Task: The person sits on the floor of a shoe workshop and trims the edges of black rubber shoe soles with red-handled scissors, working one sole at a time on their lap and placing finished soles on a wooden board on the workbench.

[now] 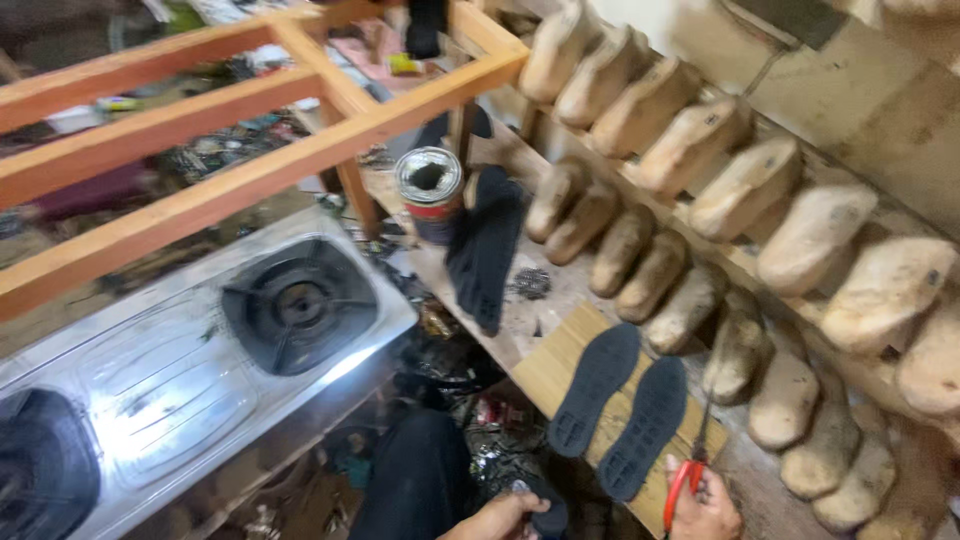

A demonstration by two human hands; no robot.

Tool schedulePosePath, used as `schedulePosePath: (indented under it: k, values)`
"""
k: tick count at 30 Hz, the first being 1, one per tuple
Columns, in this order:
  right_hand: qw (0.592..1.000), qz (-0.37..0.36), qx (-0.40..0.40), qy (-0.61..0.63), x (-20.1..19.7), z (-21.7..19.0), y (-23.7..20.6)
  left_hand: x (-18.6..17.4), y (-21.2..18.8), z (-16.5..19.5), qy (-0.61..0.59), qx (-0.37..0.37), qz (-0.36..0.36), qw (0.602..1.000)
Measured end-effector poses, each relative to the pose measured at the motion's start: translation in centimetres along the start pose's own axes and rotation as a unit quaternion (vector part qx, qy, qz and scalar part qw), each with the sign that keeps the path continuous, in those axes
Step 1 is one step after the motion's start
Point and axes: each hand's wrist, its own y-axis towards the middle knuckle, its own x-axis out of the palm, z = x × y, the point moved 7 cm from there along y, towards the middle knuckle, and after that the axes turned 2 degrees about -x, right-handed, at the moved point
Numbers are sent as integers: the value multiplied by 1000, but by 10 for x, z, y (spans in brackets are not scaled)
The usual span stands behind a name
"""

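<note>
Scissors (686, 478) with red handles are at the bottom right of the frame, grasped by the right hand (705, 510) with blades pointing up toward two black soles (620, 405) lying flat on a board. At the bottom centre, the left hand (500, 518) pinches a small dark piece (545, 515), probably keeping it steady for trimming.

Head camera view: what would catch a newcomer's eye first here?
Rows of pale wooden shoe lasts crowd the shelves on the right. Below them, two black soles lie on a board, near the right hand gripping red-handled pliers. A steel two-burner stove gleams at left.
</note>
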Motion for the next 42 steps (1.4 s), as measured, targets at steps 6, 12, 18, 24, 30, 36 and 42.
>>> schedulePosePath:
  k: [6, 12, 18, 24, 30, 36, 42]
  values:
    - [1000, 1, -26, 15, -4, -42, -7, 5, -91, 15, 90, 153, -79, 981]
    - [1000, -21, 6, 0, -5, -56, -9, -3, -144, 22, 261, 196, -27, 945]
    - [977, -122, 78, 160, 23, -70, -66, -9, -132, 35, 286, 316, -37, 904]
    - [893, -300, 192, 277, 50, -62, -130, 1, -134, 53, 245, 362, -24, 899]
    - [840, -397, 169, 328, 33, -4, -198, 2, -142, 82, 128, 366, 47, 920]
    - [930, -365, 24, 20, -36, -25, -216, 16, -153, 85, 103, 420, 11, 902]
    - [938, -342, -48, 2, -53, -79, -204, 33, -162, 73, 139, 418, -11, 898]
